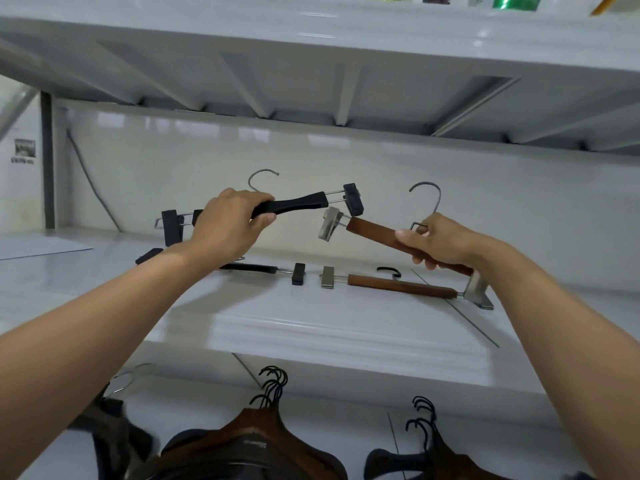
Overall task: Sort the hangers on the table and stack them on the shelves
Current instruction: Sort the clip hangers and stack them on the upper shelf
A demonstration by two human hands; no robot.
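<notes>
My left hand [228, 223] grips a black clip hanger [294, 204] by its bar and holds it above the white shelf [311, 327]. With my right hand [440, 242] I grip a brown wooden clip hanger [372, 232], also in the air, its metal clip close to the black hanger's clip. Under my left hand, another black clip hanger [263, 269] lies flat on the shelf. A second brown clip hanger [398, 285] lies to its right, below my right hand.
The underside of a higher shelf [311, 81] hangs overhead. On the lower surface near me lie stacks of dark and brown coat hangers [256, 434] and a second stack [429, 445] at right. A sheet of paper [41, 245] lies at the shelf's left.
</notes>
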